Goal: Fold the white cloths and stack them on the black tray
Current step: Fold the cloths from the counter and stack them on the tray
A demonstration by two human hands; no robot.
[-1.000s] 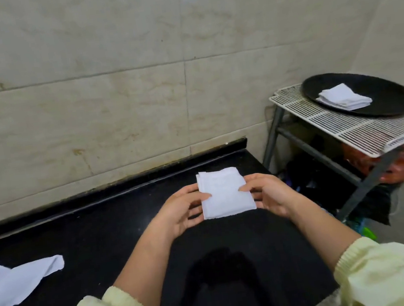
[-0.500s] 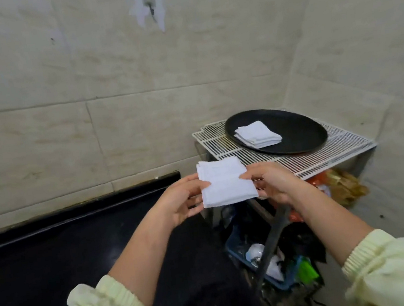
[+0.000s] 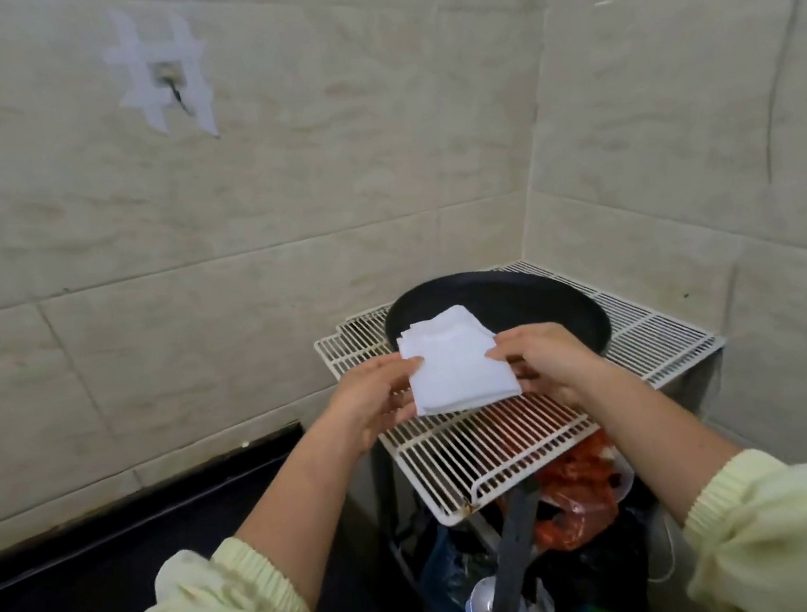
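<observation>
A corner of pale tiled walls [image 3: 271,194] is shown, with a black bench [image 3: 91,572] run along the left wall and a white wire rack [image 3: 488,444] set into the corner. Red and black bags [image 3: 578,494] are crammed beneath the rack. A round black tray [image 3: 536,302] is carried on the rack, and a stack of folded cloths [image 3: 437,324] is laid on its near left part. A folded white cloth [image 3: 458,378] is held just before that stack, its side edges pinched between thumb and fingers by the left hand [image 3: 373,403] and the right hand [image 3: 549,358].
</observation>
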